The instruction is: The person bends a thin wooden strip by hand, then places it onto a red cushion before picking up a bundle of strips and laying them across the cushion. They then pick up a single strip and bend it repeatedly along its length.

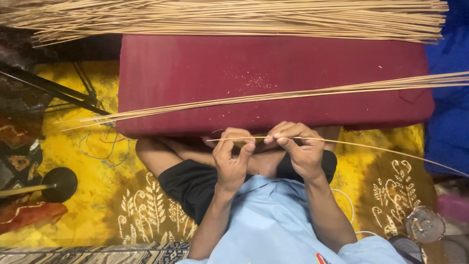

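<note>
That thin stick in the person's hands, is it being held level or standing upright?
Level. The thin stick runs sideways, pinched by the left hand and right hand, its long end trailing to the right and drooping slightly.

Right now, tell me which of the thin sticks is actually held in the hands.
The single stick, pinched between the left hand and right hand. The sloping bundle and the big pile lie untouched on the maroon cushion.

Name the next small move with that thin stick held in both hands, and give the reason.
Probably slide the right hand outward along the thin stick: both it and the left hand pinch near one end, leaving the long tail unsupported and drooping rightward.
</note>
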